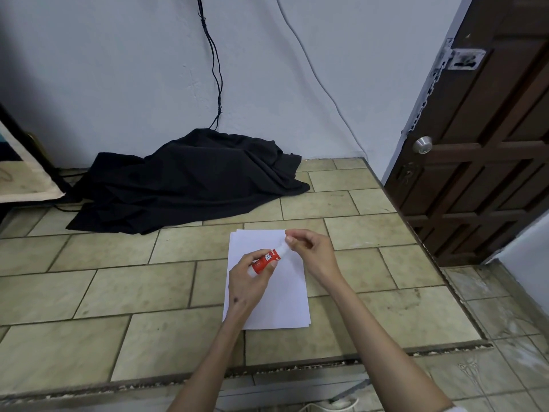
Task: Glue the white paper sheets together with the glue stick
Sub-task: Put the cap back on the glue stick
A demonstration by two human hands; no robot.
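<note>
Tiled worktop [118, 286] set against a pale wall, with a heap of black cloth [190, 179] at the back and a dark wooden door [481, 162] to the right. The white paper sheets [276, 298] lie stacked near the front edge, slightly fanned at the top corner. The glue stick [269, 258] is held in the air just above the upper half of the stack. The left hand [246, 281] grips its red barrel with fingers curled round it; the right hand [312, 248] pinches its white cap end between thumb and fingertips.

Assessment: the cap appears to be on, so uncapping is probably the step in hand.

Risks: neither hand restrains the sheets, so they may shift or misalign. A cap released carelessly may roll off the worktop. An uneven glue pass would leave the edges unbonded.
</note>
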